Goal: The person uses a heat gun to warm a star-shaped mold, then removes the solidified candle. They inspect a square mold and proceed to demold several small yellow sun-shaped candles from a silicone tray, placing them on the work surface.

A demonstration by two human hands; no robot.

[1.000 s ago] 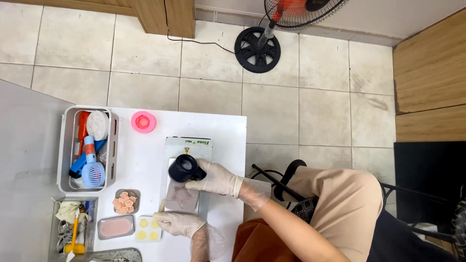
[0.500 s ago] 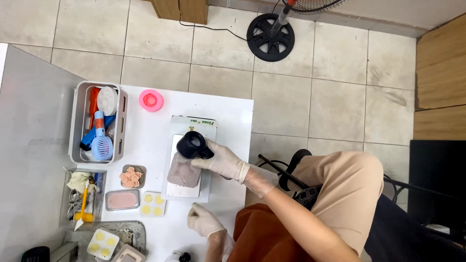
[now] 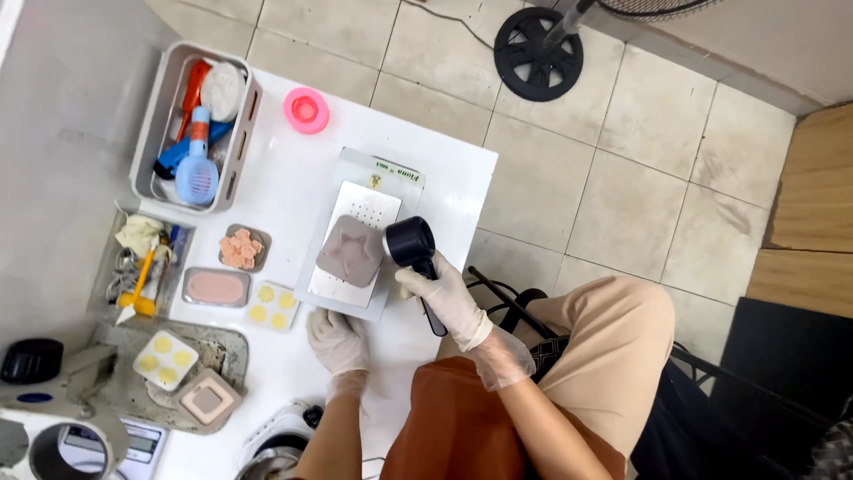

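Note:
My right hand (image 3: 440, 289), in a pale glove, grips the handle of a black heat gun (image 3: 410, 244) whose round nozzle sits right beside a grey star-shaped mould (image 3: 350, 252). That mould rests on a white perforated plate of a flat machine (image 3: 360, 293) on the white table (image 3: 284, 173). My left hand (image 3: 338, 342), also gloved, lies flat on the table just below the machine's near edge and holds nothing.
A grey basket (image 3: 151, 133) of brushes and tools stands at the table's far left, a pink cup (image 3: 306, 110) beside it. Small moulds with peach flowers (image 3: 242, 249), a pink bar (image 3: 213, 287) and yellow pieces (image 3: 271, 307) lie left of the machine. A fan base (image 3: 538, 42) stands on the tiled floor.
The heat gun has moved from over the mould to its right side. My left hand slid down and rests below the machine. The camera view shifted toward the table's left.

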